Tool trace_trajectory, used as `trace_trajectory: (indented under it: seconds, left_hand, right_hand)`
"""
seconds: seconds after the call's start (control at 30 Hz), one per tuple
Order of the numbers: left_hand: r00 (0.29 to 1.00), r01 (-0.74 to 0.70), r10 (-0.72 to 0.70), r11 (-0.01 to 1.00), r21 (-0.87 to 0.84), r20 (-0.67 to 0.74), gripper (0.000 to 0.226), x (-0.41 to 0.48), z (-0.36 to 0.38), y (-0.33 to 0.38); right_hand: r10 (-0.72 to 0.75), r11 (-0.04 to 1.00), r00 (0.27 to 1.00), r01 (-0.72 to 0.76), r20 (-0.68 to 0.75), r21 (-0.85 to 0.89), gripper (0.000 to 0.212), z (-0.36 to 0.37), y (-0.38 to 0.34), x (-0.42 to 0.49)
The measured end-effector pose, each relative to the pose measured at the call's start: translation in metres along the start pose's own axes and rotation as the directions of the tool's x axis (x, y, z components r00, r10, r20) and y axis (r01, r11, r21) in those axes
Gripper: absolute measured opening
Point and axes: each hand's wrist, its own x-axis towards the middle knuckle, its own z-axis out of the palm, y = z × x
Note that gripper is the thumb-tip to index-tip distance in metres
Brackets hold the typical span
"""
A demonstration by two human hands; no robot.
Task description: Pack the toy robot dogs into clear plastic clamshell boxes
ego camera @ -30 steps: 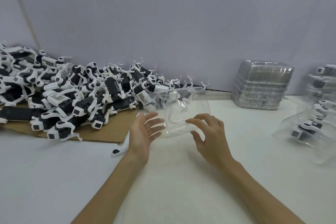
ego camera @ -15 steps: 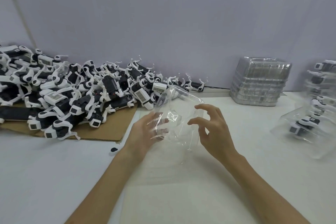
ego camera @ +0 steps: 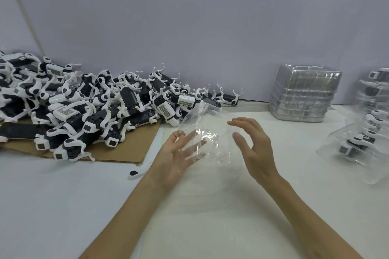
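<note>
White tabletop [ego camera: 52, 206] is seen against a pale lilac wall [ego camera: 189, 27]. At 9 to 10 o'clock a large heap of toy robot dogs [ego camera: 88, 109] is piled on brown cardboard [ego camera: 130, 149]. At 2 o'clock a stack of empty clamshell boxes [ego camera: 303, 94] is noted; at 3 o'clock packed boxes [ego camera: 357, 147] are seen. At centre one clear clamshell box [ego camera: 208, 139] is held up, tilted. It is supported by the left hand [ego camera: 174, 160], fingers spread flat behind it; the right hand [ego camera: 254, 147] is curled loosely at its right edge, fingers apart, contact uncertain. Step judged: box being opened, no dog inside. Next move judged: halves parted, then one dog fetched from the heap.
</note>
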Motion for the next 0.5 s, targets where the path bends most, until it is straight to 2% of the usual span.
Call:
trace_trajectory:
  seconds: [0.03, 0.1, 0.17, 0.2, 0.27, 0.33, 0.4, 0.5]
  left_hand:
    - [1.0, -0.02, 0.02, 1.0, -0.002, -0.008, 0.007, 0.001, 0.0, -0.001]
    - [0.997, -0.06, 0.06, 0.998, -0.001, -0.039, 0.008, 0.002, -0.001, -0.002]
    - [0.993, -0.089, 0.088, 0.996, -0.006, -0.073, 0.01, 0.004, -0.005, -0.002]
    - [0.991, -0.095, 0.094, 0.995, -0.001, -0.091, 0.009, 0.004, -0.006, -0.001]
    - [0.988, -0.08, 0.086, 0.995, 0.051, -0.132, 0.011, 0.006, -0.007, -0.001]
    - [0.986, -0.028, 0.051, 0.99, 0.14, -0.162, 0.011, 0.005, -0.007, -0.001]
    - [0.984, 0.021, 0.019, 0.976, 0.215, -0.179, 0.013, 0.004, -0.007, -0.004]
    - [0.96, 0.007, 0.058, 0.973, 0.231, -0.273, 0.029, 0.004, -0.006, -0.006]
  right_hand:
    - [0.047, 0.999, 0.999, -0.047, 0.027, 0.0, 0.033, 0.0, 0.0, -0.001]
    - [0.228, 0.972, 0.971, -0.231, 0.073, 0.033, 0.056, 0.002, 0.001, -0.001]
    - [0.418, 0.903, 0.901, -0.426, 0.114, 0.062, 0.072, 0.003, 0.004, -0.001]
    - [0.493, 0.862, 0.859, -0.504, 0.139, 0.058, 0.073, 0.003, 0.007, 0.001]
    - [0.597, 0.782, 0.776, -0.619, 0.205, 0.067, 0.061, 0.002, 0.013, 0.002]
    - [0.628, 0.736, 0.747, -0.661, 0.217, 0.144, 0.043, 0.002, 0.016, 0.003]
    - [0.595, 0.771, 0.791, -0.612, 0.141, 0.177, 0.029, 0.002, 0.016, 0.003]
    - [0.522, 0.83, 0.852, -0.519, 0.039, 0.204, 0.022, -0.003, 0.015, 0.006]
